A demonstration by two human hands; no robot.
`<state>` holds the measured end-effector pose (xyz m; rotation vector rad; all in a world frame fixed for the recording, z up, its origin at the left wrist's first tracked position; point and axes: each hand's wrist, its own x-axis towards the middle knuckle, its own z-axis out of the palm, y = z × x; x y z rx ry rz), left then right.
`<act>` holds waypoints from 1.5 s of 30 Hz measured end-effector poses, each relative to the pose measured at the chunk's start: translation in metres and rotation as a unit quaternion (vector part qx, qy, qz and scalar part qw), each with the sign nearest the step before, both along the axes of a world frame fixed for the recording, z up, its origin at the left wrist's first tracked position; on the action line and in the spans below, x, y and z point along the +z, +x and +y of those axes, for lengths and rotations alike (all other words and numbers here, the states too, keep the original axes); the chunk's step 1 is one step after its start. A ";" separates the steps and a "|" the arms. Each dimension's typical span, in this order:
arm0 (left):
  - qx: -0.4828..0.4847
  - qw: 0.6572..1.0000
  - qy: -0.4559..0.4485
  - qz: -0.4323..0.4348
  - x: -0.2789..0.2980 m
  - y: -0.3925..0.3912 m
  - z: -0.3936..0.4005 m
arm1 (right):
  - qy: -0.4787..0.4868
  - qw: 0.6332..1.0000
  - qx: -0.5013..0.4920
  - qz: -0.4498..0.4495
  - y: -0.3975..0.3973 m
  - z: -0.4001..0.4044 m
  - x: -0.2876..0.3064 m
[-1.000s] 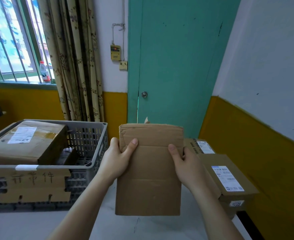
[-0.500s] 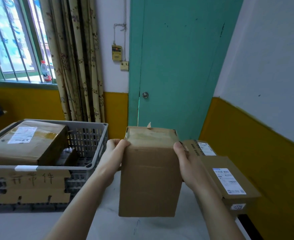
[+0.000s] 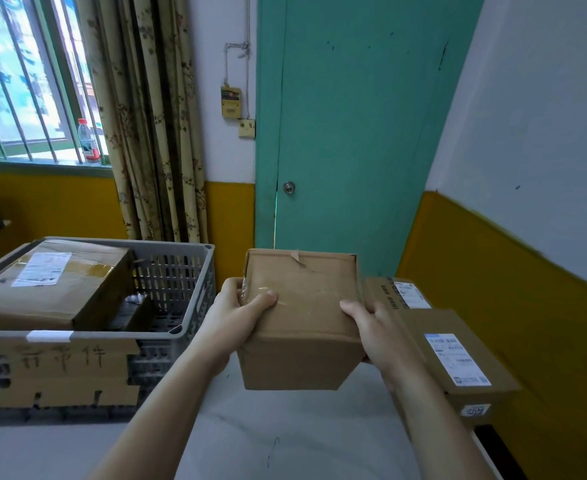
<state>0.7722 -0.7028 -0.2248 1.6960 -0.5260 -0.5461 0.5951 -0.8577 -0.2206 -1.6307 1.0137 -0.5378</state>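
The cardboard box (image 3: 302,306) has tipped top-up (taped); left hand (image 3: 240,313) and right hand (image 3: 375,327) grip its sides.

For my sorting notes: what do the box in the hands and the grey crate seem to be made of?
Held box: matte brown cardboard, apparently; creased edges, glossy clear tape on top.
Grey crate: likely moulded plastic, smooth; lattice-holed walls, rounded rim.

A plain brown cardboard box (image 3: 302,317), taped shut, is held tilted above the white table's (image 3: 285,445) far edge.
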 end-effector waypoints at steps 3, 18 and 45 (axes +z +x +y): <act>0.024 0.999 0.027 -0.023 0.001 -0.003 -0.002 | -0.045 0.999 -0.003 0.026 0.003 0.003 0.003; 0.003 0.993 -0.026 -0.113 -0.004 -0.007 -0.002 | -0.142 0.989 0.021 0.018 0.000 0.007 0.005; 0.046 0.998 -0.027 0.037 -0.002 0.003 -0.001 | -0.052 0.998 -0.022 0.027 -0.004 0.014 0.005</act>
